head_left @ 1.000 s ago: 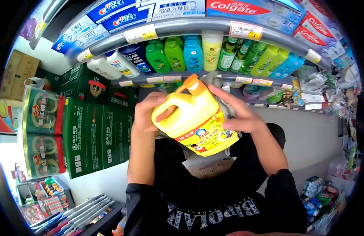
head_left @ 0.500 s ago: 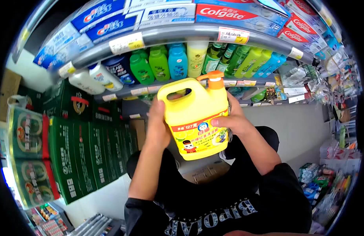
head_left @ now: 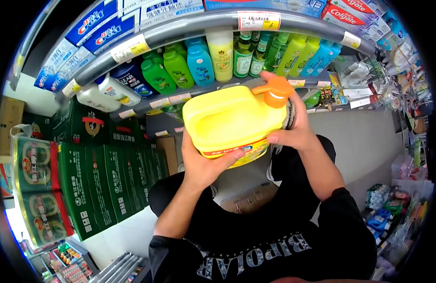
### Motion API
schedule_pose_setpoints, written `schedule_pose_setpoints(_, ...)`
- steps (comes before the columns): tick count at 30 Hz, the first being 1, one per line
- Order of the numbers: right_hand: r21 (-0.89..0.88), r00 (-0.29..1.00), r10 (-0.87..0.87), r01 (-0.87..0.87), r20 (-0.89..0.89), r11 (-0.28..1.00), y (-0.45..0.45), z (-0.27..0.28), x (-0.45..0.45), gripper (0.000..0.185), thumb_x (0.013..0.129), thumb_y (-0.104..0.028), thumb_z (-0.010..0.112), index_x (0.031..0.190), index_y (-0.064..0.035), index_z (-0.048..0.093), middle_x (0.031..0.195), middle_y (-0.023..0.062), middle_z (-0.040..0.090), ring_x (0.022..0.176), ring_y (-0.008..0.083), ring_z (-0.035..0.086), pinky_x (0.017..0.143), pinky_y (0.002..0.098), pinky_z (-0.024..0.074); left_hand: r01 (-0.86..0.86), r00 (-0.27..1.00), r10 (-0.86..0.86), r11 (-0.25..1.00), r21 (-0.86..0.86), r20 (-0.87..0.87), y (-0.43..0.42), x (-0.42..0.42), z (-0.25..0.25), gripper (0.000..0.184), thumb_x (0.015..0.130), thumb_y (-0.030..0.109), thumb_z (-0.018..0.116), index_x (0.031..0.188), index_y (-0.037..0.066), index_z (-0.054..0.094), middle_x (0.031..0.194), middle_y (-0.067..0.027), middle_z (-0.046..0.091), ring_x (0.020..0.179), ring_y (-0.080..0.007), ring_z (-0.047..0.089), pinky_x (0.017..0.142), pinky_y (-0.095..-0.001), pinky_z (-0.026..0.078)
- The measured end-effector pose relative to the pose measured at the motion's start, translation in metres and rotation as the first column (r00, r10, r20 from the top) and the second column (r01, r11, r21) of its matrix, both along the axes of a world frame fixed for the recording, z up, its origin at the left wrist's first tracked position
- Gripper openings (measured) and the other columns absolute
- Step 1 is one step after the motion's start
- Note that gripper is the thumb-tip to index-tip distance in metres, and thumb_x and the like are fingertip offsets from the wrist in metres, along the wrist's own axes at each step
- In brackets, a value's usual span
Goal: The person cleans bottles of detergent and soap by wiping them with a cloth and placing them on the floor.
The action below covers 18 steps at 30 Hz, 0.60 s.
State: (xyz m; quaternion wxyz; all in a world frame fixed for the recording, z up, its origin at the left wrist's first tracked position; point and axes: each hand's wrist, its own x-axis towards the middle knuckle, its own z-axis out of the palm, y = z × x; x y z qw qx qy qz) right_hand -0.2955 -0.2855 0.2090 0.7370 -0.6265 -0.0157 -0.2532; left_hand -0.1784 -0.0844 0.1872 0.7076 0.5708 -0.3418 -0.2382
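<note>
A yellow pump jug (head_left: 227, 115) with an orange pump head (head_left: 277, 89) is held up between both hands in front of the shelf. Its top tilts toward me, so the red-edged label on its front shows only as a narrow band. My left hand (head_left: 203, 167) grips the lower left side, thumb on the label. On the opposite side, my right hand (head_left: 300, 129) is closed around the jug below the pump, its thumb on the front. Grey, cloth-like material (head_left: 289, 115) is pinched between the right palm and the jug; most of it is hidden.
Ahead, a shelf holds shampoo bottles (head_left: 200, 66) and green glass-like bottles (head_left: 243, 56), with toothpaste boxes (head_left: 104, 37) above its price rail (head_left: 194, 28). Green cartons (head_left: 93, 188) are stacked at left. Packaged goods (head_left: 380, 221) lie at lower right; cardboard (head_left: 248, 200) is between my feet.
The jug has tipped so its top faces me and its label is foreshortened. My left hand has shifted from the handle side to the lower front; the shelf view has shifted slightly.
</note>
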Motion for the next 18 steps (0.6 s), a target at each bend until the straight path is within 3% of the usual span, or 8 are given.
schedule_pose_setpoints(6, 0.003, 0.977, 0.212, -0.213, 0.036, 0.977, -0.016, 0.002, -0.005, 0.107, 0.059, -0.016, 0.092, 0.150, 0.0038, 0.037, 0.140, 0.0131, 0.054, 0.125, 0.0196, 0.056, 0.109, 0.0347, 0.0415, 0.146, 0.988, -0.146, 0.989, 0.021, -0.041, 0.002, -0.002, -0.001, 0.080, 0.068, 0.006, 0.092, 0.133, -0.003, 0.047, 0.125, -0.0142, 0.064, 0.113, -0.0221, 0.065, 0.099, -0.0376, 0.052)
schedule_pose_setpoints(10, 0.158, 0.965, 0.258, -0.262, 0.047, 0.952, -0.008, -0.001, -0.008, 0.104, 0.058, -0.016, 0.092, 0.147, 0.0029, 0.041, 0.139, 0.0126, 0.056, 0.123, 0.0192, 0.057, 0.108, 0.0349, 0.0443, 0.211, 0.968, -0.210, 0.977, -0.007, -0.133, 0.002, 0.001, -0.007, 0.075, 0.068, 0.008, 0.092, 0.130, -0.004, 0.051, 0.121, -0.0135, 0.067, 0.110, -0.0222, 0.067, 0.098, -0.0375, 0.053)
schedule_pose_setpoints(11, 0.265, 0.972, 0.232, -0.236, 0.046, 0.935, -0.003, 0.002, -0.008, 0.099, 0.062, -0.011, 0.090, 0.148, 0.0017, 0.041, 0.136, 0.0118, 0.059, 0.122, 0.0185, 0.058, 0.107, 0.0347, 0.0454, 0.200, 0.969, -0.198, 0.980, -0.004, -0.150, 0.001, 0.001, -0.007, 0.072, 0.070, 0.008, 0.091, 0.129, -0.004, 0.052, 0.120, -0.0131, 0.067, 0.109, -0.0219, 0.067, 0.098, -0.0375, 0.053)
schedule_pose_setpoints(15, 0.228, 0.993, 0.116, -0.106, -0.031, 0.968, -0.003, 0.005, -0.006, 0.091, 0.069, -0.003, 0.085, 0.148, -0.0004, 0.041, 0.132, 0.0111, 0.062, 0.121, 0.0179, 0.058, 0.106, 0.0350, 0.0456, 0.148, 0.963, -0.134, 0.988, 0.043, -0.233, 0.000, 0.001, -0.008, 0.070, 0.071, 0.006, 0.089, 0.129, -0.003, 0.050, 0.120, -0.0136, 0.067, 0.109, -0.0214, 0.067, 0.097, -0.0371, 0.054)
schedule_pose_setpoints(18, 0.187, 0.994, 0.012, 0.008, -0.106, 0.982, 0.000, 0.008, -0.007, 0.097, 0.066, -0.011, 0.089, 0.148, 0.0018, 0.038, 0.131, 0.0129, 0.060, 0.121, 0.0204, 0.060, 0.107, 0.0359, 0.0451, 0.090, 0.980, -0.076, 0.993, 0.070, -0.183, 0.000, 0.000, -0.006, 0.071, 0.071, 0.005, 0.089, 0.130, -0.003, 0.048, 0.119, -0.0140, 0.066, 0.108, -0.0212, 0.067, 0.097, -0.0369, 0.054)
